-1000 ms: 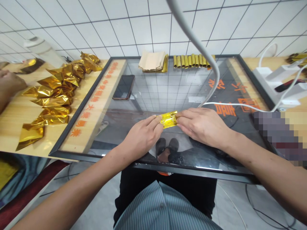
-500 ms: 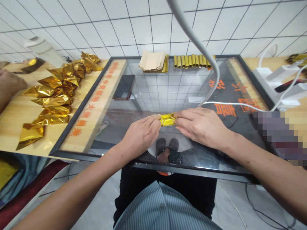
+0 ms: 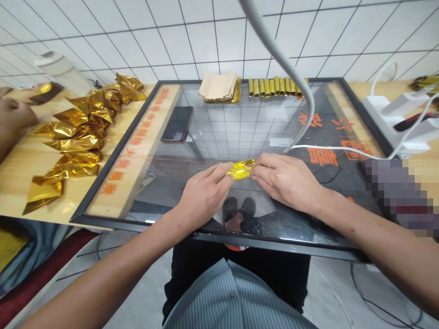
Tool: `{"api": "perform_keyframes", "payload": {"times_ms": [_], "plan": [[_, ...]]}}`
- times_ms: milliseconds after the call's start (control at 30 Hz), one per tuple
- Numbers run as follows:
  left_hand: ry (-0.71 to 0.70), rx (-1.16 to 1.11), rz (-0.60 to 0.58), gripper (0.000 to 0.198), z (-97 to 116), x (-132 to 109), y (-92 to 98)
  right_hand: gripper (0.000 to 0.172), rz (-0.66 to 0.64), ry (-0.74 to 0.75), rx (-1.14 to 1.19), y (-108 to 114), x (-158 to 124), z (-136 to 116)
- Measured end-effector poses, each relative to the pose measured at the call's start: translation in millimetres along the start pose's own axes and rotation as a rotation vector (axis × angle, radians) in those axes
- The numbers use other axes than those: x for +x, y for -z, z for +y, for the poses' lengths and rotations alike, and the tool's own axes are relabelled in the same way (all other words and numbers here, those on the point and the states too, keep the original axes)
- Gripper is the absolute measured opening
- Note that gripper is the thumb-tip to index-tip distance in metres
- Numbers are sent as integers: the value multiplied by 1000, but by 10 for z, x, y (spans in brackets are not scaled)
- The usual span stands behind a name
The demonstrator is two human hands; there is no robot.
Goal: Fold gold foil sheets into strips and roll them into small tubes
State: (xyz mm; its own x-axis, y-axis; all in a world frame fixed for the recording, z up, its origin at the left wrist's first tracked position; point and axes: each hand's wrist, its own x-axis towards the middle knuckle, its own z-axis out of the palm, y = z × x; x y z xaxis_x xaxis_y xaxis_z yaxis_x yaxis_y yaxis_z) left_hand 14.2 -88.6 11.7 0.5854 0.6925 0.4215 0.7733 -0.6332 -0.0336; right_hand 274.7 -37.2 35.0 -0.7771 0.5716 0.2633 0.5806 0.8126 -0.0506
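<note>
Foil (image 3: 243, 169) tilted vs. earlier, L hand (image 3: 205, 191) + R hand (image 3: 288, 180) pinching ends, open glass (image 3: 219, 137) ahead, front edge (image 3: 274, 246) near

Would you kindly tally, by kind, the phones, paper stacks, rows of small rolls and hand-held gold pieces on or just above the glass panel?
Gold piece, between the left hand and right hand: 1
Phone: 1
Paper stack: 1
Row of small rolls: 1
Total: 4

My head camera looks forward and down, near, above and behind my hands (image 3: 205, 189), facing the tiled wall (image 3: 197, 39) beyond.
</note>
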Motion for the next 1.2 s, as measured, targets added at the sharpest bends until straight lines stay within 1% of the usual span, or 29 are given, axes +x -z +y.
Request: {"api": "perform_keyframes", "payload": {"times_ms": [167, 267, 333, 433, 500, 600, 733, 833, 933, 1100, 1200], "plan": [[37, 25, 26, 21, 12, -2, -16, 32, -18, -8, 1, 0, 1, 5], [70, 58, -7, 24, 17, -3, -27, 32, -26, -16, 39, 16, 1, 12], [102, 24, -36, 25, 13, -8, -35, 32, -35, -24, 65, 25, -2, 18], [144, -59, -37, 20, 2, -13, -41, 30, -50, -30, 84, 29, -10, 32], [138, -84, -27, 18, -2, -11, -42, 29, -57, -37, 107, 23, -13, 43], [118, -80, -28, 22, 5, -5, -43, 27, -63, -52, 137, 15, -11, 59], [133, -41, -47, 28, 21, 0, -50, 26, -75, -63, 173, 25, -4, 66], [144, -42, -67, 28, 23, -4, -59, 27, -63, -71, 208, 33, -3, 63], [204, -92, -112, 27, 26, 4, -55, 26, -46, -91, 238, 17, -7, 63], [400, -190, -229, 22, 61, 64, 1, 22, -39, -167, 319, -35, 12, 76], [470, -226, -252, 20, 84, 101, 34, 21, -42, -214, 372, -52, 38, 73]]}}
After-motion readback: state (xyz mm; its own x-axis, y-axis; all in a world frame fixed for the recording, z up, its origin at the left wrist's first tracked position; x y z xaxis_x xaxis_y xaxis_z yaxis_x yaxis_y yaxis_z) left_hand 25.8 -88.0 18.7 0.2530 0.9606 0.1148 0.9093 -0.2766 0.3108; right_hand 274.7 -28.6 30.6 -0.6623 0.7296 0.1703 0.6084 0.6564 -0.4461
